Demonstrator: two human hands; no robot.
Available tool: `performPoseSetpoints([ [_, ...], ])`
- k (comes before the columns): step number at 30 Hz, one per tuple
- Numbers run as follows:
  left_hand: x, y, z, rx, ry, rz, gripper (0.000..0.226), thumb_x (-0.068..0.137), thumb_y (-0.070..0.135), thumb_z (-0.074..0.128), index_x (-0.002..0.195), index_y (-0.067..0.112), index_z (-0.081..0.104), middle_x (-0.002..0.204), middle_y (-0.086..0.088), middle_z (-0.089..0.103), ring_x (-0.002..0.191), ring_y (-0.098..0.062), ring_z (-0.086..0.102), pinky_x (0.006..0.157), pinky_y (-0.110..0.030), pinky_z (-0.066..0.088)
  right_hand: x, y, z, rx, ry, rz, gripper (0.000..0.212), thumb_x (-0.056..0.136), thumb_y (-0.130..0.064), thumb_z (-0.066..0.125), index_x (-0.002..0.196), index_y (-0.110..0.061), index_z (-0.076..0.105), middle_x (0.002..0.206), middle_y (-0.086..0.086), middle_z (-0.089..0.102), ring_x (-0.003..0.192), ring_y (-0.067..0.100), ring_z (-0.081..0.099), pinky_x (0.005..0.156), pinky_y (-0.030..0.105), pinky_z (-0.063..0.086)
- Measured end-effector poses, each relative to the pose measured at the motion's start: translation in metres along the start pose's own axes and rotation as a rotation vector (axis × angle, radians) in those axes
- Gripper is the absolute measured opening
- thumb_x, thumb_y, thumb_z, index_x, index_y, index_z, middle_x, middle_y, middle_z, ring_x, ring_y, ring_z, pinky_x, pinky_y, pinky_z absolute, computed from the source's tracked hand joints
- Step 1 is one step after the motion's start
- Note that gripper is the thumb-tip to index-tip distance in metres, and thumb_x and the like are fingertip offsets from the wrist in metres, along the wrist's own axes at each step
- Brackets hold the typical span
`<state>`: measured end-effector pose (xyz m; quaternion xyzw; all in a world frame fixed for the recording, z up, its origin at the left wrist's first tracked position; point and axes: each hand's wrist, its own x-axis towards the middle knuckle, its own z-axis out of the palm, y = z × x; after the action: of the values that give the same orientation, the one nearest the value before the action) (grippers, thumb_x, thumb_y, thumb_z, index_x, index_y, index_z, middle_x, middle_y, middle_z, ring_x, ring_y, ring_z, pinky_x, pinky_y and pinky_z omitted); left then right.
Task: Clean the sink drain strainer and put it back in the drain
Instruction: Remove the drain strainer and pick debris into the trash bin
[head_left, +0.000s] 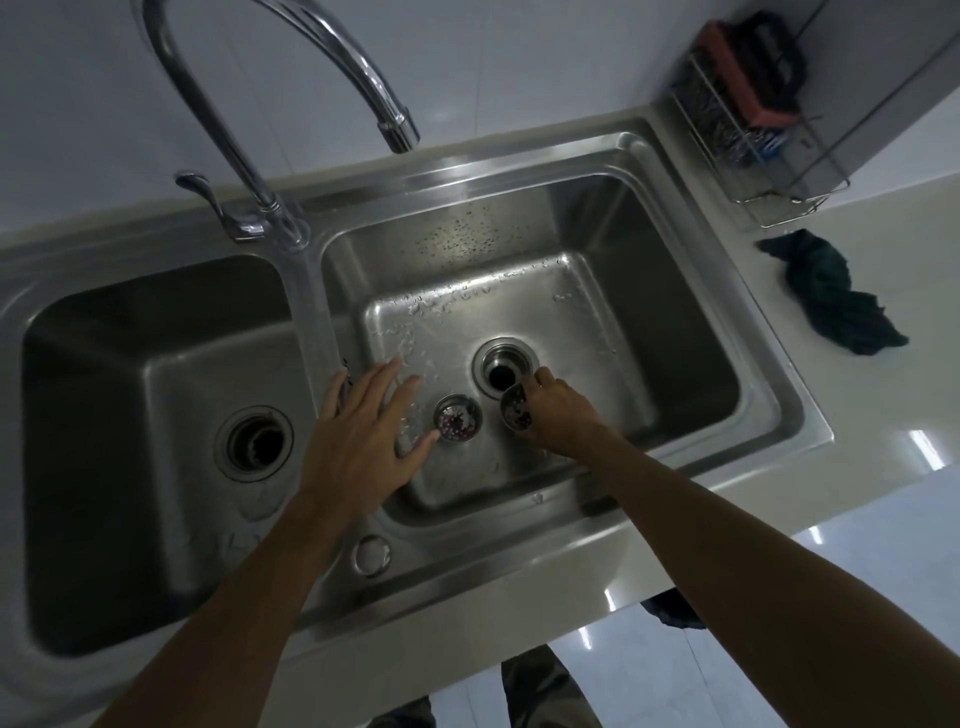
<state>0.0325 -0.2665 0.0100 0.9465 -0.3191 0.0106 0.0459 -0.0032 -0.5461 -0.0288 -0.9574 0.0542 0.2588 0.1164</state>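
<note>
A round metal strainer basket (457, 418) with dark specks of debris inside sits on the floor of the right sink basin (691, 322). My left hand (363, 421) is spread flat just left of it, thumb almost touching its rim. My right hand (558, 410) holds a second round metal strainer piece (516, 410) tilted on edge, with dark residue on it, right beside the open drain hole (503, 373). The drain has no strainer in it.
A tall curved faucet (332, 67) runs a stream of water down along the divider between the basins. The left basin has its own drain (254, 441). A wire rack (748, 130) with scrubbers and a dark cloth (831, 299) sit on the counter at right.
</note>
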Motion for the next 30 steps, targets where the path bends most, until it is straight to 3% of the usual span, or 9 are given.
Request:
performPoseSetpoints([
  [15,0.000,-0.002,0.001,0.013,-0.014,0.002,0.074,0.098,0.068,0.040,0.153,0.019,0.045,0.163,-0.008,0.038,0.150,-0.024,0.038,0.125,-0.055,0.018,0.012,-0.014,0.019,-0.024,-0.009,0.025,0.079,0.083,-0.029,0.076,0.143,-0.004,0.030,0.137,0.021,0.043,0.110,0.041,0.060,0.084,0.046,0.051],
  [23,-0.001,-0.002,0.003,0.009,0.020,0.012,0.069,0.098,0.066,0.043,0.149,0.019,0.051,0.161,-0.008,0.040,0.148,-0.024,0.040,0.125,-0.054,0.019,0.012,-0.011,0.023,-0.015,-0.018,0.045,0.071,0.084,-0.026,0.074,0.139,-0.006,0.034,0.134,0.019,0.044,0.110,0.040,0.059,0.085,0.045,0.050],
  [30,0.001,-0.001,0.002,0.022,0.019,0.013,0.070,0.097,0.065,0.044,0.148,0.018,0.052,0.159,-0.009,0.042,0.147,-0.026,0.042,0.123,-0.055,0.021,0.013,-0.010,0.022,0.042,-0.033,0.061,0.077,0.086,-0.028,0.073,0.145,-0.008,0.028,0.135,0.019,0.042,0.115,0.040,0.057,0.087,0.046,0.050],
])
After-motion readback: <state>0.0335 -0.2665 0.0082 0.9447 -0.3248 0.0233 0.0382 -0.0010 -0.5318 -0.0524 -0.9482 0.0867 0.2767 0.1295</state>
